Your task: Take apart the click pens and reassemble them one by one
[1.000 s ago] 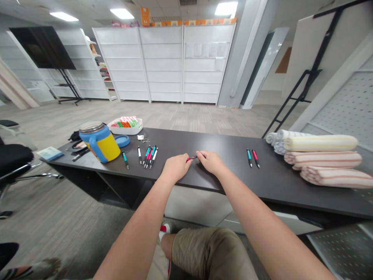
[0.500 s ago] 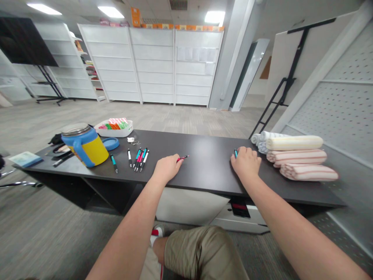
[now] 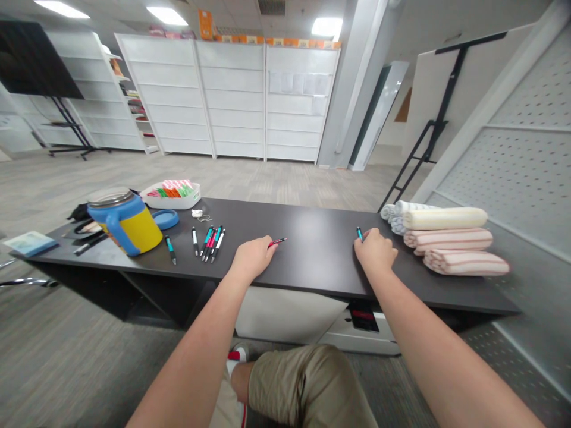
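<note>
Left hand (image 3: 253,260): fingers pinching red pen (image 3: 279,241), one end out toward 2 o'clock. Right hand (image 3: 377,251) at 3 o'clock from left, fingers curled at teal pen (image 3: 359,233), end showing toward 11; can't tell if gripped. On table (image 3: 312,238): towels (image 3: 450,239) past right hand, 3 o'clock; pen cluster (image 3: 213,242) at left hand's 10.

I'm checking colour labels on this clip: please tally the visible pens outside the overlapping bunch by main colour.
Teal: 2 (loose teal pen beside the mug; second teal pen at the right hand)
Red: 1 (red pen in the left hand)
White: 1 (white pen beside the pen bunch)
Total: 4, leaving out anything the right hand hides
</note>
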Demonstrator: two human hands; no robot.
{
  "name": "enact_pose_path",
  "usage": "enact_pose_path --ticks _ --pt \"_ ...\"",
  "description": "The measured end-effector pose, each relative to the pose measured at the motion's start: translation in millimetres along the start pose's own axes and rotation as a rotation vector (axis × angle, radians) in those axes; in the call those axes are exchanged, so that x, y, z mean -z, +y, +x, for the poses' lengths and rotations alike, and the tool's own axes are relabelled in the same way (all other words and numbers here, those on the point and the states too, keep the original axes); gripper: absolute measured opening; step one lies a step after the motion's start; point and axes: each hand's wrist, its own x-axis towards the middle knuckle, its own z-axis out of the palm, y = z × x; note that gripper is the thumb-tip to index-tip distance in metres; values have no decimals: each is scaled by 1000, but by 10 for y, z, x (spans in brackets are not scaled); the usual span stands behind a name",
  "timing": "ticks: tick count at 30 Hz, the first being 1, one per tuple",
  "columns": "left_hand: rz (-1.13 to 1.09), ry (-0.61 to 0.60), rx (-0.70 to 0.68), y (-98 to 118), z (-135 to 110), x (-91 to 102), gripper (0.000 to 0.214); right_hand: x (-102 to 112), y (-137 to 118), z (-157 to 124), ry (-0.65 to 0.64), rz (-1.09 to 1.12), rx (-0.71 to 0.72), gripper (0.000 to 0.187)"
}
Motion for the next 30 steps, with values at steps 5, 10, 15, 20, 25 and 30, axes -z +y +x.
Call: enact_pose_path --ticks 5,10,15,20,25,30 --pt "1 -9 13 29 -15 27 39 -8 0 -4 9 8 -24 25" --pt "-12 -12 19 31 -26 19 40 -23 15 -13 44 -4 -44 26" --pt "-34 9 27 55 -20 -18 39 -44 -80 -40 84 -7 208 27" --pt "-49 19 -41 220 49 -86 41 -98 -543 -245 -119 189 587 27" --pt "-55 30 -70 280 101 -135 41 -174 -1160 -520 -356 337 731 64" --pt "-39 35 -32 138 93 -110 39 -311 -1456 -501 -445 489 605 66"
